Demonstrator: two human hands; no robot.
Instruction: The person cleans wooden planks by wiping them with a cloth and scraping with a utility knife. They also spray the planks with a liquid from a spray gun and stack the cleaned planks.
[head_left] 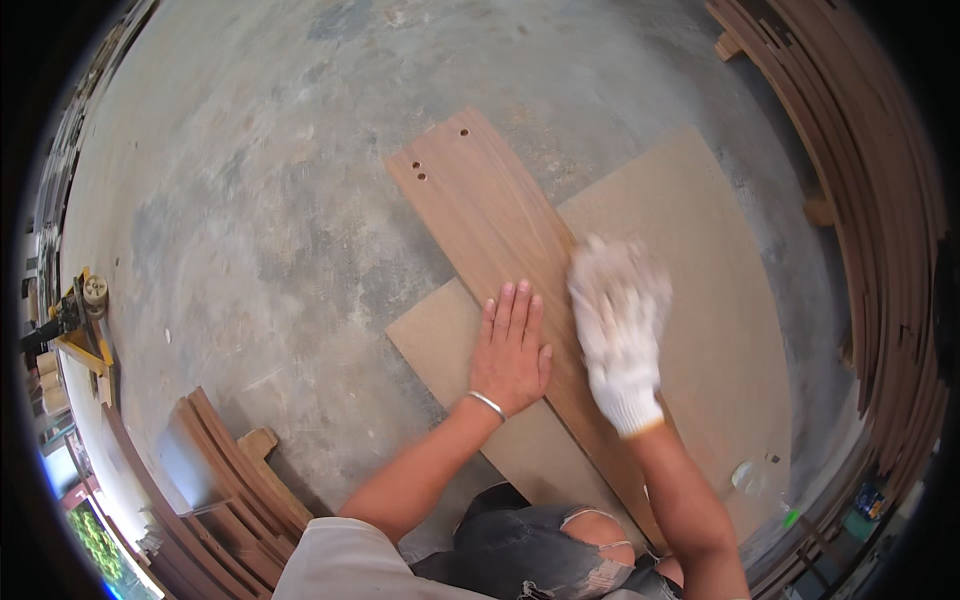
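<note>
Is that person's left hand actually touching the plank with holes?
Touching: the head view shows the left hand lying palm down on the plank, with no gap visible beneath it.

A plank (540, 262) lies across a panel (710, 290) on the floor (260, 250) (boards (880, 200) stacked right).

No words, numbers or signs can be read here, and the little blue thing (870, 502) by the lower right edge is too small and blurry to tell if it has any on it.
</note>
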